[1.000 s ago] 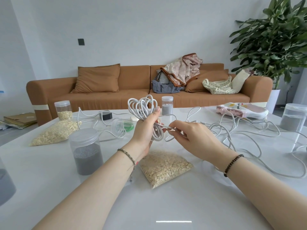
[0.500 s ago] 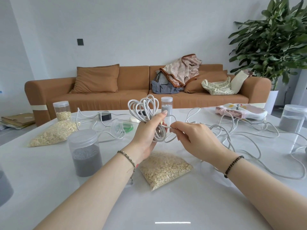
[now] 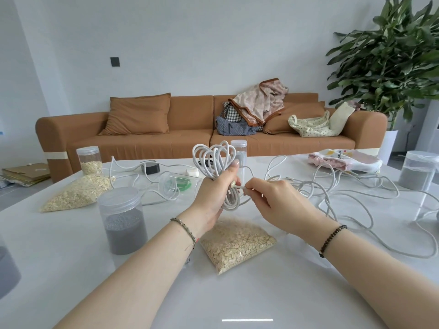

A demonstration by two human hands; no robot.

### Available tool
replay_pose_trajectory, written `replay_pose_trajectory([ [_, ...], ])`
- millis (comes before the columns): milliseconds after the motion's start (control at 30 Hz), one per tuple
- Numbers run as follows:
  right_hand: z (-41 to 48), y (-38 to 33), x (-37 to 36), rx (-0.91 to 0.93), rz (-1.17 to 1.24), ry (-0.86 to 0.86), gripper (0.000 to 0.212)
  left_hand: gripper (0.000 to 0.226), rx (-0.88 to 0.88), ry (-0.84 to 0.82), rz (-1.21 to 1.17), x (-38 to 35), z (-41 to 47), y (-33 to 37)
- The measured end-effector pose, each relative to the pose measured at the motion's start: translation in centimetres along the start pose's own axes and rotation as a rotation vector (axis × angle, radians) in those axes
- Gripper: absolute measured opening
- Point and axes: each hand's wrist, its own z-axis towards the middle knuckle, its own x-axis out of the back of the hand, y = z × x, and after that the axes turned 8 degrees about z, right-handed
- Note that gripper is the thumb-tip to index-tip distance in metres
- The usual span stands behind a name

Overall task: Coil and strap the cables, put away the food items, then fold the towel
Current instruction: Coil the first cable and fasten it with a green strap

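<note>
1. Two bare forearms reach over the glossy white table (image 3: 237,295). A clear plastic bag of rolled oats (image 3: 237,243) lies flat just beneath the hands.
2. The left hand (image 3: 213,195) has its fingers curled round the waist of the coiled white cable (image 3: 213,157). It holds the coil upright above the bag, with the loops fanning out over the fist.
3. The right hand (image 3: 278,203), just beside it, pinches a strand of that cable between thumb and fingertips, close against the coil.
4. Left of the hands stands a clear lidded plastic jar of dark grey grains (image 3: 123,222). Farther left lies a second clear bag of oats (image 3: 76,193), with a small clear jar of oats (image 3: 89,160) behind it.
5. To the right, loose white cables (image 3: 356,193) sprawl in tangles across the table.
6. A pink-and-white printed towel (image 3: 344,160) lies bunched near the table's far right edge.
7. Beyond the table stand a brown fabric sofa (image 3: 166,138) strewn with clothes and a leafy green potted plant (image 3: 392,55).
</note>
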Motion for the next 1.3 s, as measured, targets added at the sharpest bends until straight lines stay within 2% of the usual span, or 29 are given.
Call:
replay_pose_trajectory([
  [100,0.2,-0.2,-0.1,-0.014,-0.008,-0.016,0.019,0.043,-0.006,0.024,-0.085,0.5,0.3,0.5],
  [267,0.4,0.9,1.5,0.039,-0.241,-0.03,0.05,0.042,0.013,0.013,-0.504,2.2,0.6,2.1],
  [400,0.6,1.7,2.4,0.083,-0.227,-0.015,0.044,0.047,0.09,0.0,-0.56,2.6,0.4,2.3],
  [567,0.6,1.8,2.0,0.087,-0.179,0.032,0.048,0.051,0.219,-0.218,-0.473,2.1,0.0,2.2],
  [700,0.6,2.1,1.9,0.087,-0.259,0.077,0.054,0.046,0.322,-0.321,-0.225,1.4,-0.3,1.0],
  [800,0.8,2.2,2.2,0.038,-0.302,0.152,0.052,0.043,0.313,-0.291,-0.152,0.9,-0.3,0.7],
  [967,0.9,2.2,2.3,0.0,-0.244,0.212,0.05,0.023,0.224,-0.206,-0.199,0.8,0.1,0.6],
  [1100,0.9,2.1,2.0,0.067,-0.241,0.168,0.05,0.037,0.222,-0.209,-0.22,0.7,0.1,0.6],
  [1300,0.8,2.0,2.0,0.141,-0.299,0.191,0.048,0.032,0.235,-0.248,-0.104,0.5,0.0,0.0],
])
